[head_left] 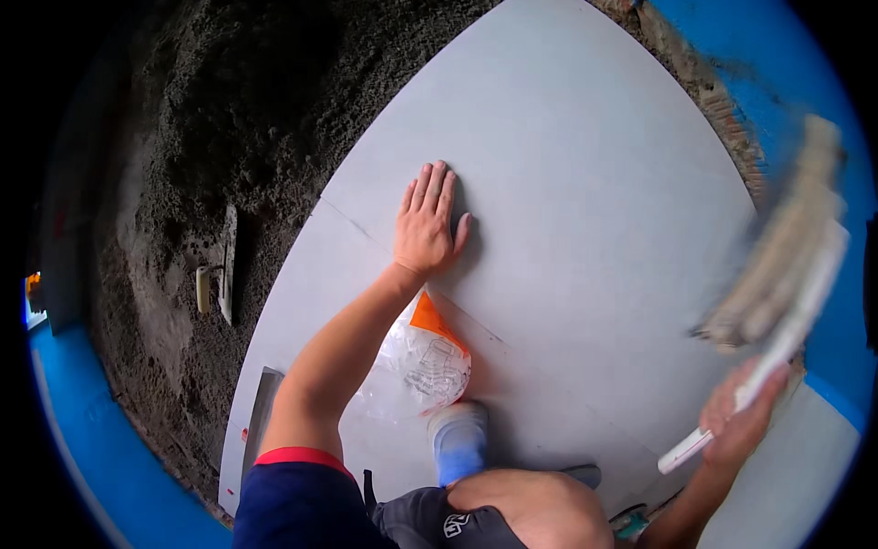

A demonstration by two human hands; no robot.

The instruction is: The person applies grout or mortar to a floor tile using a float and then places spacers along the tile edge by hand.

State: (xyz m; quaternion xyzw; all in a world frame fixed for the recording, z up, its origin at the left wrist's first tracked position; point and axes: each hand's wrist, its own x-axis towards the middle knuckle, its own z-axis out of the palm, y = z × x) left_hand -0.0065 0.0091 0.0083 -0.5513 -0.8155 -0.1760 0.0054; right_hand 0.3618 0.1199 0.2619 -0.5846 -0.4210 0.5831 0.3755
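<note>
My left hand [428, 220] lies flat on a large pale grey tile [567, 137], fingers stretched out and pointing away from me, with nothing in it. Off to the right, my right hand [745, 416] is closed round the white handle of a brush [777, 252]. The brush's long tan head is smeared by motion, raised over the tile's right side and the blue surface beyond. Just below my left wrist, a clear plastic bag [422, 361] with an orange patch rests on the tile. My knee and one foot are also over the tile.
Dark, crumbly mortar [247, 101] borders the tile's left side; a trowel [229, 265] with a cream handle rests on it. A grey metal bar [261, 416] lies by my left upper arm. Blue surfaces [732, 37] flank both sides, with a rough broken edge [718, 91] at the right.
</note>
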